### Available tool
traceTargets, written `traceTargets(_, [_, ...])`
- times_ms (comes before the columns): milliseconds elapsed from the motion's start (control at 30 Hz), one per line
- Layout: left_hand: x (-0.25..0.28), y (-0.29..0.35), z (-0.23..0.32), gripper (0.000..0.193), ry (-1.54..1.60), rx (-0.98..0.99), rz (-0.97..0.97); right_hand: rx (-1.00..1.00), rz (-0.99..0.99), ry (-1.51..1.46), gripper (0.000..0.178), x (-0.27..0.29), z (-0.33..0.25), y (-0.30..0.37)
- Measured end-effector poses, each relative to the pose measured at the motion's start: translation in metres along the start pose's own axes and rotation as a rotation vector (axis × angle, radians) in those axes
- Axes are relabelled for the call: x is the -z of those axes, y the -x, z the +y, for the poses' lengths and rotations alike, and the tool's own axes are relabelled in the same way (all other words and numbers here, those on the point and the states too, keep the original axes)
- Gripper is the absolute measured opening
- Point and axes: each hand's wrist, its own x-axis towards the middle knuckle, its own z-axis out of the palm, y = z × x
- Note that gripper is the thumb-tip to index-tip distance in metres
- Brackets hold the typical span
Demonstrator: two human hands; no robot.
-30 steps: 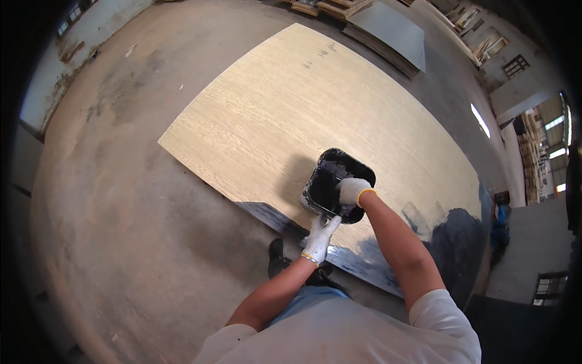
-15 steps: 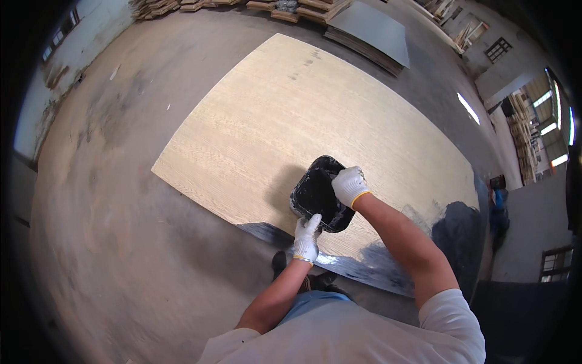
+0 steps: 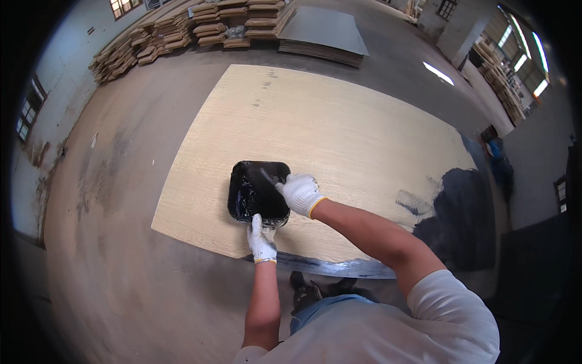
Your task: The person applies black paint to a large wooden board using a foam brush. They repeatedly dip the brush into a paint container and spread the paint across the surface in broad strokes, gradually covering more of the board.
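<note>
My left hand (image 3: 262, 241), in a white knitted glove with a yellow cuff, grips the near side of a black square tub (image 3: 232, 197), its thumb over the rim. Black, glossy paint (image 3: 257, 197) coats the inside. At the tub's right side is my right hand (image 3: 301, 193), gloved alike and closed, with a dark, blurred stem at its fingers reaching into the tub; what it belongs to I cannot make out. Under the tub lies a large pale wooden board (image 3: 339, 133), with black paint (image 3: 461, 218) spread over its right end and along its near edge.
Stacks of brown boards (image 3: 218, 24) and a pile of grey sheets (image 3: 321, 33) stand beyond the far edge. A blue and black object (image 3: 498, 155) is past the board's right end. My shoes (image 3: 303, 291) are at the near edge, on the concrete floor (image 3: 115, 242).
The tub and both hands have moved left over the board, and the tub now sits straighter in view. My view has turned, showing more of the stacks at the back.
</note>
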Motion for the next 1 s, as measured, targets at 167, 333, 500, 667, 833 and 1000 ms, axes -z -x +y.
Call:
traceTargets(167, [0.011, -0.023, 0.008, 0.058, 0.038, 0.024, -0.047, -0.118, 0.088, -0.261, 0.037, -0.01, 0.014, 0.005])
traceTargets(333, [0.034, -0.036, 0.05, 0.069, -0.016, -0.068, -0.119, -0.343, 0.069, -0.628, 0.054, 0.0, 0.077, 0.062])
traceTargets(500, [0.032, -0.028, 0.064, 0.074, -0.168, -0.053, -0.142, -0.649, -0.025, -0.647, 0.053, -0.091, 0.186, 0.156])
traceTargets(667, [0.064, -0.004, 0.063, 0.071, -0.317, 0.014, -0.011, -0.75, -0.153, -0.577, 0.051, -0.18, 0.277, 0.226])
traceTargets(833, [0.134, 0.065, 0.028, 0.053, -0.431, 0.019, 0.224, -0.624, -0.211, -0.46, 0.051, -0.207, 0.365, 0.26])
traceTargets(1000, [0.156, 0.169, -0.027, 0.029, -0.595, 0.144, 0.571, -0.748, 0.046, -0.359, 0.051, -0.267, 0.515, 0.311])
